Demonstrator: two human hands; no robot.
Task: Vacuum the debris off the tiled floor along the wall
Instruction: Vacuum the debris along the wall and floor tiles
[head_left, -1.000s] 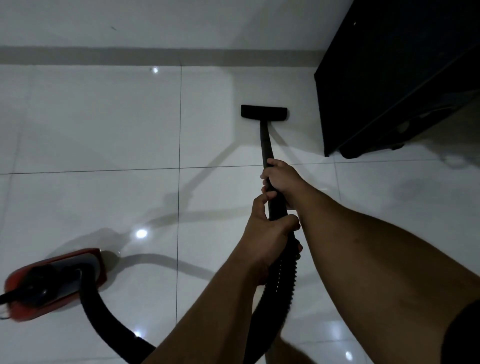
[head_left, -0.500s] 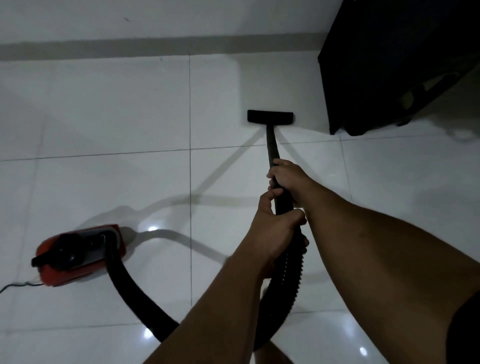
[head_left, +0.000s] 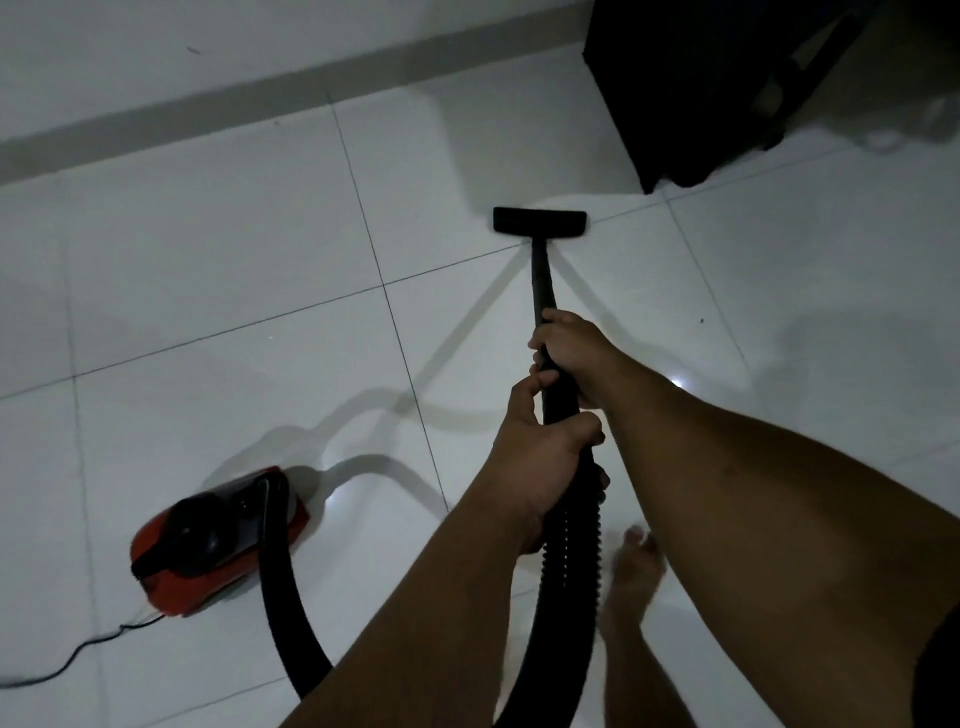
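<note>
The black nozzle rests flat on the tiled floor near a dark cabinet, its tube held by both grips, right hand ahead of left hand, red vacuum well behind.

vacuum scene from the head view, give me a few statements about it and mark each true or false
1. Both hands grip the black wand. True: the right hand holds it nearer the nozzle, the left hand lower, by the ribbed hose.
2. The floor nozzle is lifted in the air. False: it rests flat on the white tiled floor.
3. The red vacuum body sits to the left of the arms. True.
4. The nozzle is pushed under the dark cabinet. False: it lies left of the cabinet, apart from it.
5. A shoe covers the foot. False: it is bare.
</note>
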